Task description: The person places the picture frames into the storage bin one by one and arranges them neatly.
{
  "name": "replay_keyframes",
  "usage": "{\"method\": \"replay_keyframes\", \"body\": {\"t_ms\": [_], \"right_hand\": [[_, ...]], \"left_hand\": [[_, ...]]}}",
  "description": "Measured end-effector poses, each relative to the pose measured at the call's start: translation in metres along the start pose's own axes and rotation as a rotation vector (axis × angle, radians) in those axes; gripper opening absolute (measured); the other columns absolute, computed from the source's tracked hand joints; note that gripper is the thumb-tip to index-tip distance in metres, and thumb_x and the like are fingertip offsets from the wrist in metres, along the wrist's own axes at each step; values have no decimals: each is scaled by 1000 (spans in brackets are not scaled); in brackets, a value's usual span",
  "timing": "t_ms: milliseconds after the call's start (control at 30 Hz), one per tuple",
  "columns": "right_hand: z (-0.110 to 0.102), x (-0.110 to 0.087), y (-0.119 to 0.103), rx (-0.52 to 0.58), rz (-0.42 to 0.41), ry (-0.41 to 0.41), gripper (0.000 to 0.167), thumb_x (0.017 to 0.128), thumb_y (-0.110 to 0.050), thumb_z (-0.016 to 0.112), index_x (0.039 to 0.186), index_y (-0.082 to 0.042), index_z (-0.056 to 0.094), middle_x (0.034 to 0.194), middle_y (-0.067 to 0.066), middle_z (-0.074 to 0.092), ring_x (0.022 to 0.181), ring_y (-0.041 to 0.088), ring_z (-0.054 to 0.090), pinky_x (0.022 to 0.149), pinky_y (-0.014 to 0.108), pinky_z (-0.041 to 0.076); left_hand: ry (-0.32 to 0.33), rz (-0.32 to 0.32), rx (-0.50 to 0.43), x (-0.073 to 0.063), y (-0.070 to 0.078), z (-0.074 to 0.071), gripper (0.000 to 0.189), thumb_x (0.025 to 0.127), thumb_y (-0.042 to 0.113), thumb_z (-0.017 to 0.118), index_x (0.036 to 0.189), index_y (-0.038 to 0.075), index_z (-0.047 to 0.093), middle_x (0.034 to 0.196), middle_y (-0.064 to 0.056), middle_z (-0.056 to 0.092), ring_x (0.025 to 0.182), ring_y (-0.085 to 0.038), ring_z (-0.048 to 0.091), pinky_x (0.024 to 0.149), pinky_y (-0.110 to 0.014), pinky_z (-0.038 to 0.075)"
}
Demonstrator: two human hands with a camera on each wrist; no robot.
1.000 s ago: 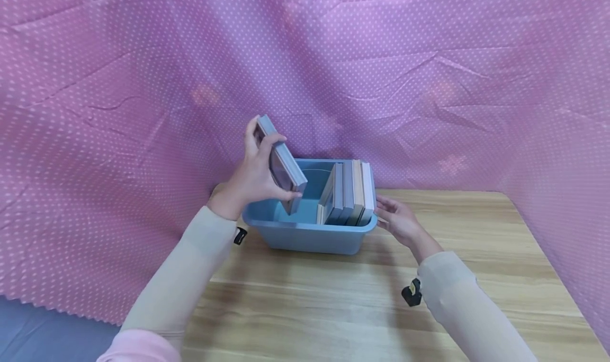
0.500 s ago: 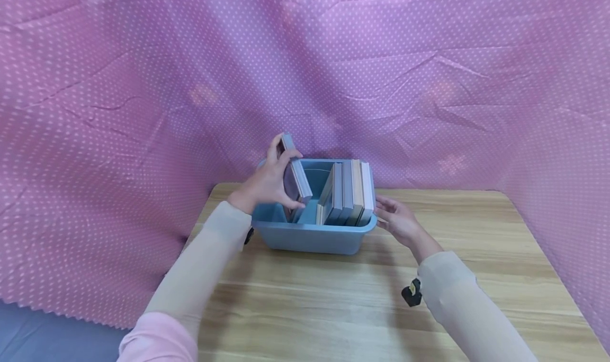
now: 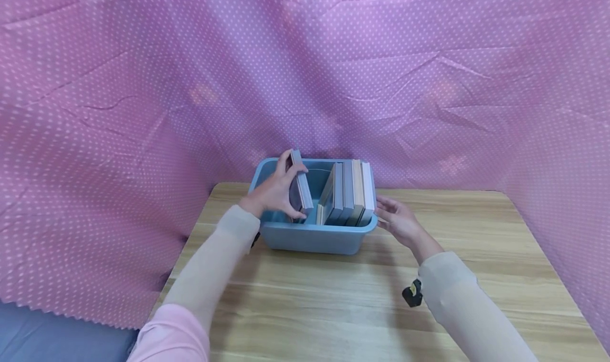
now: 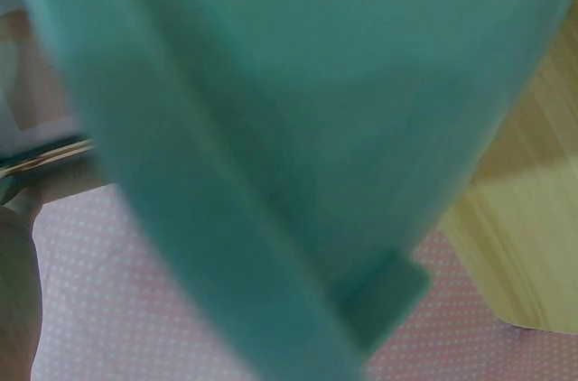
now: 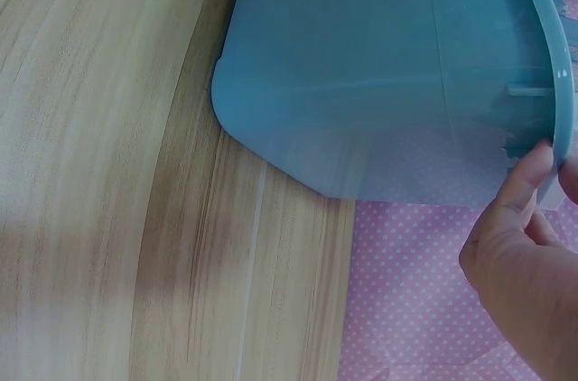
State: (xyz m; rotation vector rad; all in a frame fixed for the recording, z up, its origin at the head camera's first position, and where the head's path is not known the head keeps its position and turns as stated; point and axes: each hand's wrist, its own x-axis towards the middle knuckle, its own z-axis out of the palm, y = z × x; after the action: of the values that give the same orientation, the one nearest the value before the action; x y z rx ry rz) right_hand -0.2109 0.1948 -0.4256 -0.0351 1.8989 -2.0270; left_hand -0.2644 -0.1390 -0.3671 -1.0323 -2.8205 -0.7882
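In the head view, my left hand [image 3: 274,190] holds a grey-blue hardcover book [image 3: 305,190] by its two ends, thumb near and fingers far. The book leans slightly and its lower part is down inside the blue plastic basin [image 3: 310,240]. Part of the book's cover [image 4: 36,83] shows past the basin rim in the left wrist view. Several books [image 3: 348,192] stand on edge at the basin's right end, the leftmost one leaning. My right hand [image 3: 400,222] is at the basin's right end; in the right wrist view its fingers [image 5: 519,187] pinch the rim.
The basin stands on a light wood-grain table [image 3: 333,309], near its back edge. Pink dotted cloth [image 3: 310,76] hangs behind and at both sides. A gap lies between the held book and the standing ones. A small black device [image 3: 412,293] is by the right wrist.
My left hand has moved right and down, lowering the book into the basin and turning it more upright. The right hand and the standing books have stayed put.
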Motion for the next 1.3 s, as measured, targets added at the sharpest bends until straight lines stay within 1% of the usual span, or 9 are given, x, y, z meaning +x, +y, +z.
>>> {"method": "replay_keyframes", "body": {"t_ms": [167, 400, 633, 867, 1133, 1300], "right_hand": [[-2, 1, 0, 11, 1, 1, 51, 99, -4, 47, 146, 5, 26, 139, 24, 38, 107, 10, 52, 95, 27, 48], [-3, 1, 0, 0, 3, 0, 53, 99, -5, 48, 146, 5, 26, 138, 24, 38, 109, 11, 51, 97, 29, 47], [-4, 2, 1, 8, 2, 0, 52, 99, -5, 48, 146, 5, 27, 136, 22, 40, 108, 11, 51, 98, 29, 47], [-4, 3, 2, -1, -3, -8, 52, 99, -6, 49, 145, 5, 28, 133, 21, 42, 109, 12, 51, 98, 30, 46], [-6, 4, 2, -3, -3, -13, 51, 100, -6, 48, 146, 5, 28, 133, 21, 43, 107, 11, 53, 98, 31, 46], [-6, 4, 1, -1, -2, -18, 52, 100, -6, 48, 146, 5, 27, 133, 21, 43, 107, 11, 53, 98, 30, 46]], "left_hand": [[-18, -9, 5, 3, -6, 12, 103, 55, 44, 90, 135, 19, 30, 150, -17, -10, 120, -39, 39, 88, -43, 52], [-54, -74, -1, 8, -8, 22, 102, 56, 43, 90, 134, 24, 29, 152, -15, -13, 124, -37, 35, 93, -43, 49], [-79, -60, -14, 11, -7, 29, 103, 56, 41, 91, 135, 21, 29, 152, -13, -12, 129, -35, 30, 93, -40, 50], [-94, -45, -23, 13, -8, 36, 104, 54, 38, 93, 136, 20, 30, 151, -9, -11, 126, -32, 33, 89, -35, 52], [-106, -70, -11, 15, -7, 39, 102, 55, 35, 93, 134, 22, 30, 152, -7, -8, 118, -29, 43, 80, -31, 55], [-121, -86, -11, 16, -7, 40, 102, 55, 36, 93, 135, 24, 30, 153, -4, -10, 122, -30, 40, 79, -32, 55]]}}
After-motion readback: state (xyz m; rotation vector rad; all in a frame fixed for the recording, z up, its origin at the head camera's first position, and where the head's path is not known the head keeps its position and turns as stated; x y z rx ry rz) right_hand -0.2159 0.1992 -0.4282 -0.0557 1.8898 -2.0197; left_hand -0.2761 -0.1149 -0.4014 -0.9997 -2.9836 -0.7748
